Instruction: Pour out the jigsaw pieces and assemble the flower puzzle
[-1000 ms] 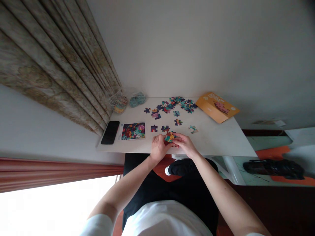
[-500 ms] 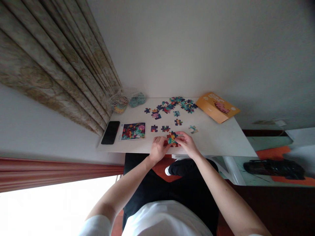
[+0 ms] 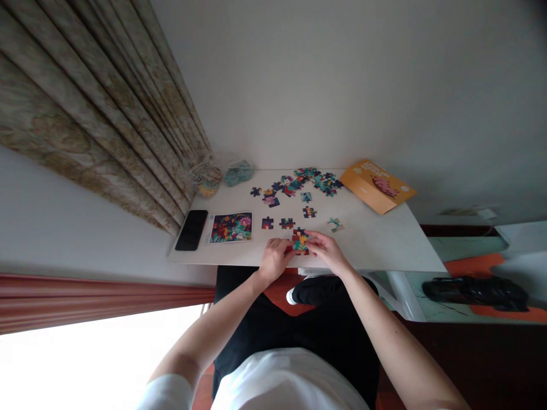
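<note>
A small cluster of colourful jigsaw puzzle pieces [image 3: 301,241] lies at the front edge of the white table. My left hand [image 3: 275,256] is closed at its left side, thumb and curled fingers on the edge. From the right, my right hand [image 3: 327,251] pinches the cluster's side with thumb and fingertips. Fingers partly cover the pieces, so I cannot tell whether all are joined. Just beyond my hands lie a red-and-green puzzle piece [image 3: 287,223] and a dark purple puzzle piece [image 3: 268,223]. An orange-patterned puzzle piece [image 3: 310,212] and a pale one [image 3: 335,225] sit farther right.
A printed picture sheet [image 3: 231,228] and a black phone [image 3: 192,230] lie at the left. Clear bags of pieces [image 3: 207,181] stand in the back left corner. Along the back spreads a pile of puzzle pieces [image 3: 307,176]. An orange box [image 3: 378,187] is at the right.
The right hand's fingers have shifted slightly at the cluster's right side, showing a little more of the pieces. The left hand stays nearly in place.
</note>
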The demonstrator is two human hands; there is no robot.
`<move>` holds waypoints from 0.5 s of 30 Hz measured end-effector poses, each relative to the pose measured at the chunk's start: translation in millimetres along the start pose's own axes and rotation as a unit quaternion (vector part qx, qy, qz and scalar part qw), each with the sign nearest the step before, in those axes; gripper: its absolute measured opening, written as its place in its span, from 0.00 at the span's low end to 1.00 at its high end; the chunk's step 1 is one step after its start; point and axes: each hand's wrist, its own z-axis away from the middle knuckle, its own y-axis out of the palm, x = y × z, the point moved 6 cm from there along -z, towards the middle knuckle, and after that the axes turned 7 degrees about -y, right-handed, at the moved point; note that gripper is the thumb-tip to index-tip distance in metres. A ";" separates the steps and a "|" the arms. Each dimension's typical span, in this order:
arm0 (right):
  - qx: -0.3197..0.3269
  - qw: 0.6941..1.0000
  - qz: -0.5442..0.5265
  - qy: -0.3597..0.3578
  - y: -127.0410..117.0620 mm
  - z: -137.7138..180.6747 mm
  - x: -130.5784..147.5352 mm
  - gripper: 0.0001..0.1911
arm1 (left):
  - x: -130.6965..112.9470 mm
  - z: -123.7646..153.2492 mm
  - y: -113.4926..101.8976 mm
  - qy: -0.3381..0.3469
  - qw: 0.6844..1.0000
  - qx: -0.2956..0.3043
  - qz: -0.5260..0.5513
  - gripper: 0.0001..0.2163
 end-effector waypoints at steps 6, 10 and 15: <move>-0.009 0.999 0.016 0.026 -4.3 1.8 5.3 0.28 | -7.8 -1.4 1.7 0.020 0.997 0.053 0.043 0.06; -0.012 0.997 0.068 0.040 -24.8 4.9 6.7 0.29 | -7.4 -3.1 -4.6 0.036 0.997 0.062 0.033 0.11; 0.018 0.990 0.117 0.081 -48.0 15.7 2.2 0.27 | -4.4 -1.3 -9.1 0.062 0.993 0.104 -0.015 0.12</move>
